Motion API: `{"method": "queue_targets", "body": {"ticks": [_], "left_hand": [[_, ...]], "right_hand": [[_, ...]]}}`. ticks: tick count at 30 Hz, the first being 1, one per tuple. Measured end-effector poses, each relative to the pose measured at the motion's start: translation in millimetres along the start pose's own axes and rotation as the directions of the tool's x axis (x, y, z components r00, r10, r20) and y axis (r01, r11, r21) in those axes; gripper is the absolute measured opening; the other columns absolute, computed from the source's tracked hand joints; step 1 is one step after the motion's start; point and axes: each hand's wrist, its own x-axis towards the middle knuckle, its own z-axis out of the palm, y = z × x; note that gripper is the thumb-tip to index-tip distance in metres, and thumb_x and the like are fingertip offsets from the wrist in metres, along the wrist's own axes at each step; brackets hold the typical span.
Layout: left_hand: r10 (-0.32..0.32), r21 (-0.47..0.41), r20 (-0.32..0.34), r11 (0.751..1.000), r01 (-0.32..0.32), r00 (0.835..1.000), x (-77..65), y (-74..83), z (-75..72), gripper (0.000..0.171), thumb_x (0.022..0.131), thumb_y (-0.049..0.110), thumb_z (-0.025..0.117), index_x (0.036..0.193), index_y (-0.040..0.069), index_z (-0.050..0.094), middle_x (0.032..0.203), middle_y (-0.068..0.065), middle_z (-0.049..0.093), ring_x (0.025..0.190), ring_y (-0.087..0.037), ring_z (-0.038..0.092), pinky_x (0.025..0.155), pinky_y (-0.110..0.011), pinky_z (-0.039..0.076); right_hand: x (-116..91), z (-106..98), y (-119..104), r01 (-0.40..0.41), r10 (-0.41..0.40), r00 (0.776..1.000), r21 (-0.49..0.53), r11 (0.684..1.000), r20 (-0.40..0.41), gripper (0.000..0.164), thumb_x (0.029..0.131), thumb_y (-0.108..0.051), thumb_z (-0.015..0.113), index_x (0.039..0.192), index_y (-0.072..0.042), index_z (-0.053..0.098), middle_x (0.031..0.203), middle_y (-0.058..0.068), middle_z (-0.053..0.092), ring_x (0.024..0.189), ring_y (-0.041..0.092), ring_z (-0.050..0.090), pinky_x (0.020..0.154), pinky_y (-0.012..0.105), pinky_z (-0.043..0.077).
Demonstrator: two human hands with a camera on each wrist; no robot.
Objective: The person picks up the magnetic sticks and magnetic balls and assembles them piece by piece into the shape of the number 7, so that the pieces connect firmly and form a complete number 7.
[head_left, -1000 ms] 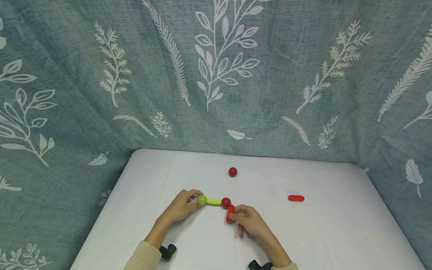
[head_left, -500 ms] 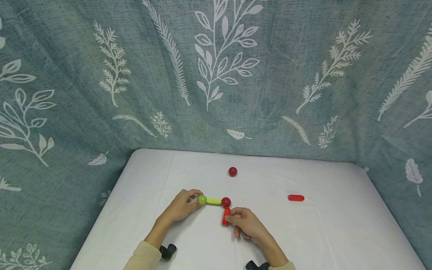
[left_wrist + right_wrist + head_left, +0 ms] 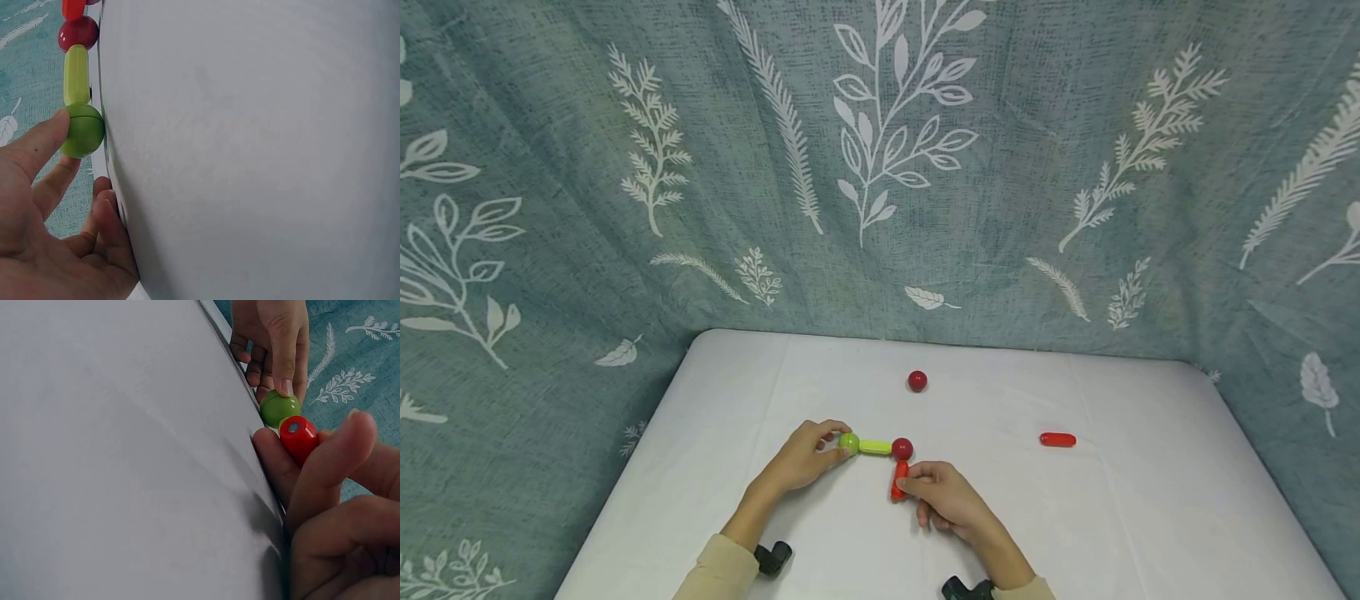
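My left hand [image 3: 808, 454] pinches a green ball [image 3: 849, 443] between thumb and fingers on the white table. From that ball a yellow-green rod [image 3: 876, 447] runs right to a dark red ball [image 3: 902, 449], all in one line. My right hand [image 3: 947, 496] pinches a red rod [image 3: 899, 482], whose far end meets the near side of the dark red ball. In the right wrist view the rod's near end shows a small grey metallic disc, and the dark red ball is hidden. The left wrist view shows the green ball [image 3: 83, 131] under the thumb and the yellow-green rod [image 3: 77, 75] joined to it.
A second dark red ball [image 3: 917, 382] lies farther back on the white table [image 3: 1150, 500]. To the right lies another red rod [image 3: 1057, 440]. A patterned green-blue curtain [image 3: 880, 275] rises behind the table and at both sides.
My right hand has shifted slightly left and toward me, turning the red rod so that it now points from the dark red ball toward me. The left hand has stayed in place.
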Motion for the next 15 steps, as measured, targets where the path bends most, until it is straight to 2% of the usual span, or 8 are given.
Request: {"method": "queue_targets", "body": {"ticks": [4,11,15], "left_hand": [[-0.001,0.002,-0.004,1.000,0.001,1.000,0.6,-0.2,0.2,0.028,0.094,0.029,0.072,0.121,0.024,0.068,0.110,-0.007,0.058,0.097,-0.023,0.053,0.076,-0.042,0.048],[-0.003,0.005,0.000,1.000,0.003,1.000,0.0,1.7,-0.6,0.028,0.094,0.029,0.072,0.121,0.024,0.068,0.110,-0.008,0.058,0.098,-0.024,0.054,0.077,-0.044,0.048],[-0.008,0.005,0.003,1.000,0.008,1.000,-0.5,1.4,-0.9,0.028,0.094,0.029,0.072,0.121,0.024,0.068,0.110,-0.007,0.058,0.098,-0.025,0.054,0.077,-0.044,0.048]], "right_hand": [[3.9,1.6,0.2,0.003,-0.003,1.000,0.003,1.000,-0.008,0.026,0.096,-0.020,0.067,0.102,0.005,0.063,0.054,0.004,0.058,0.035,0.004,0.041,0.033,0.017,0.029],[5.2,4.7,-2.7,0.011,-0.011,0.999,-0.001,1.000,-0.035,0.028,0.095,-0.021,0.070,0.101,0.005,0.064,0.073,0.014,0.070,0.036,0.005,0.047,0.033,0.017,0.033],[7.8,7.3,-0.6,0.021,-0.022,0.998,-0.024,0.999,-0.061,0.030,0.094,-0.024,0.072,0.099,0.005,0.063,0.078,0.014,0.072,0.037,0.005,0.050,0.034,0.017,0.035]]}}
